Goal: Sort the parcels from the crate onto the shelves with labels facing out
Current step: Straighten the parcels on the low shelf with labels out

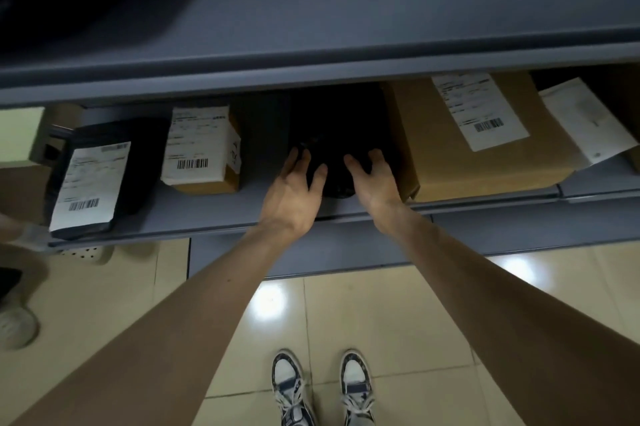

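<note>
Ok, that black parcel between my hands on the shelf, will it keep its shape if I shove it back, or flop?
The black parcel looks like a soft poly bag with a rounded, creased front edge, so it will probably sag or bunch rather than slide stiffly. Its glossy skin may slip under the left hand and right hand. Wedged beside the big cardboard box, it seems unlikely to tip.

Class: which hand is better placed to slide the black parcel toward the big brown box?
Left hand: it lies on the black parcel's far side from the brown box, so it can push it there.
</note>
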`<state>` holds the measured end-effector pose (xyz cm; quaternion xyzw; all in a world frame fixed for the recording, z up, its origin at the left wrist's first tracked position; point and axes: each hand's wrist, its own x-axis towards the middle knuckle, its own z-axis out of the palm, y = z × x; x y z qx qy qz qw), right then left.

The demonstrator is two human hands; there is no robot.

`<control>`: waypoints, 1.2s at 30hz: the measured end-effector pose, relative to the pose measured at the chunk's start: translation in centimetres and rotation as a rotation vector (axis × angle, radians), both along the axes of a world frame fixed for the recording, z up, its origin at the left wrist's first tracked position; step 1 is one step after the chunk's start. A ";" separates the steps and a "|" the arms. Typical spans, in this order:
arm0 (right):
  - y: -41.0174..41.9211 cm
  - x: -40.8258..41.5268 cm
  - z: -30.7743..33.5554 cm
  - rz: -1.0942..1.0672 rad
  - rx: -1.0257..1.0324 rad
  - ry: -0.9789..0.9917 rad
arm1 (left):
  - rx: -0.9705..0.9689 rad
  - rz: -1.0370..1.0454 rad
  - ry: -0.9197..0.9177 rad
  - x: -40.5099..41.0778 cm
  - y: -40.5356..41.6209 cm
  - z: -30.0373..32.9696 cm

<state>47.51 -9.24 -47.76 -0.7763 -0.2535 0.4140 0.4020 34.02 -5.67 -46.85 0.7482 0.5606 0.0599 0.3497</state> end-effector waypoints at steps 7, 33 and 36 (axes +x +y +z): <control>-0.7 0.2 2.8 -0.109 0.037 0.011 | -0.048 -0.019 0.022 -0.1 -0.4 1.2; -3.8 -3.1 2.5 0.254 0.270 -0.306 | -0.216 0.243 -0.583 -2.2 0.4 1.7; -3.5 -2.7 1.9 0.133 0.209 -0.234 | -0.190 0.222 -0.548 -2.5 0.7 1.7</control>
